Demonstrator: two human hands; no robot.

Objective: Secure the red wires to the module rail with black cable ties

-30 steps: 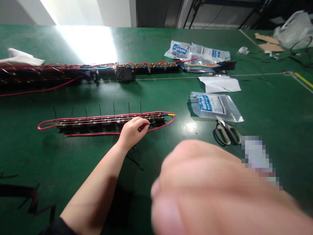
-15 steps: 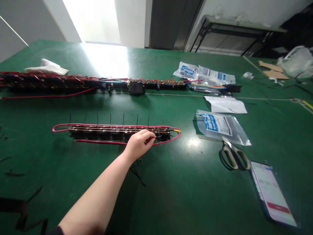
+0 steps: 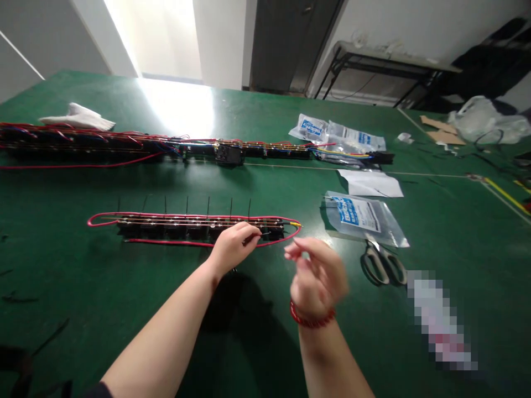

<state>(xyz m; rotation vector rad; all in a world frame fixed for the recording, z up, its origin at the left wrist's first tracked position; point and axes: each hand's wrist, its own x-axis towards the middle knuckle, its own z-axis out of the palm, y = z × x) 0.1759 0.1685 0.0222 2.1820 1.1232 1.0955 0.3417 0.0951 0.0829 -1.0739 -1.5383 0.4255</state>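
Observation:
A long black battery-like module strip [image 3: 191,224] lies on the green table, looped by a red wire [image 3: 166,241]. Thin black cable ties [image 3: 187,204] stand up along its far side. Near its right end, my left hand [image 3: 234,247] is closed in a pinch on a thin dark piece that looks like a cable tie [image 3: 266,234]; the fingers hide most of it. My right hand [image 3: 317,276], with a red bracelet at the wrist, hovers right of the strip. Its fingers are curled and smeared by motion, and no object shows in them.
A longer wired assembly [image 3: 136,145] crosses the table behind. To the right are a clear labelled bag [image 3: 373,218], scissors [image 3: 382,264], white paper [image 3: 369,183] and a pixelated phone [image 3: 442,323]. More bags [image 3: 357,135] and a white cloth [image 3: 78,117] lie farther back.
My right hand has come into view from below, near the strip's right end. My left hand keeps its pinch at the same part of the strip. The view has shifted slightly.

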